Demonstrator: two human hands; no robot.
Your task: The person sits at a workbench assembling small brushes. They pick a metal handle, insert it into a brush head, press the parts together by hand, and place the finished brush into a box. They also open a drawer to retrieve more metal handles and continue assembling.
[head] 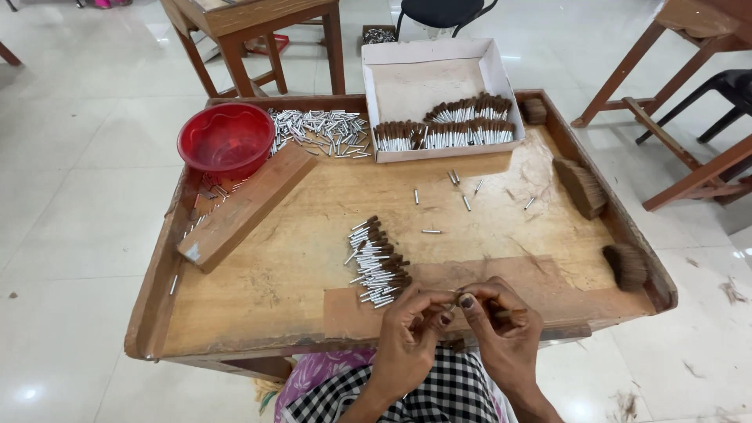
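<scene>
Fingers (448, 304) of left hand (407, 337) and right hand (505, 329) pinching one small metal tube (457, 294) together above near desk (274, 274) edge. Just beyond, pile of bristle-tipped tubes (378, 262); farther back, white tray (439, 94), red bowl (225, 139).

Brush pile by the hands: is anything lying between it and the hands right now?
Nothing visible. The brush pile lies on bare tabletop just beyond the left hand and right hand, which meet over the near edge pinching a small ferrule. The wood block and red bowl sit well off to the left.
</scene>
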